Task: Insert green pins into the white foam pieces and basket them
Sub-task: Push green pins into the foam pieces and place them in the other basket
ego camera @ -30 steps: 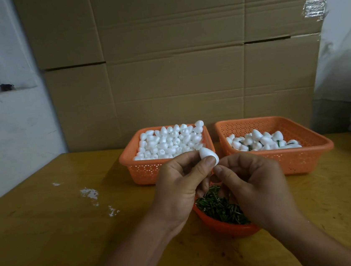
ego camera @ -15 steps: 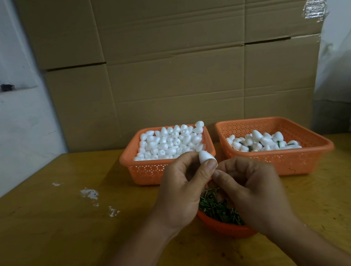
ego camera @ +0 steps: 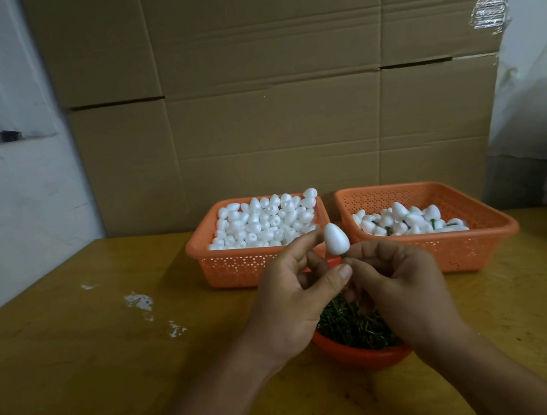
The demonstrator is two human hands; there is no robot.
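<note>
A white egg-shaped foam piece (ego camera: 336, 239) stands upright above the two hands, its narrow end up. The right hand (ego camera: 407, 289) pinches something at its lower end between thumb and forefinger; only a dark sliver of what looks like a green pin shows there, too small to make out. The left hand (ego camera: 296, 302) sits just beside it, fingers loosely curled, thumb tip near the right thumb; whether its forefinger touches the foam piece cannot be told.

Below the hands an orange bowl (ego camera: 357, 354) of green pins (ego camera: 350, 326) rests on the yellow wooden table (ego camera: 80, 383), its far part hidden by the hands. Behind, the left orange basket (ego camera: 235, 269) is heaped with plain foam pieces, and the right orange basket (ego camera: 474, 249), just beside it, holds fewer, some showing green stems. Cardboard boxes (ego camera: 270, 105) stand close behind both baskets. Open tabletop lies to the left, marked with white flecks (ego camera: 138, 301), and to the near right. The forearms are cut off by the bottom edge.
</note>
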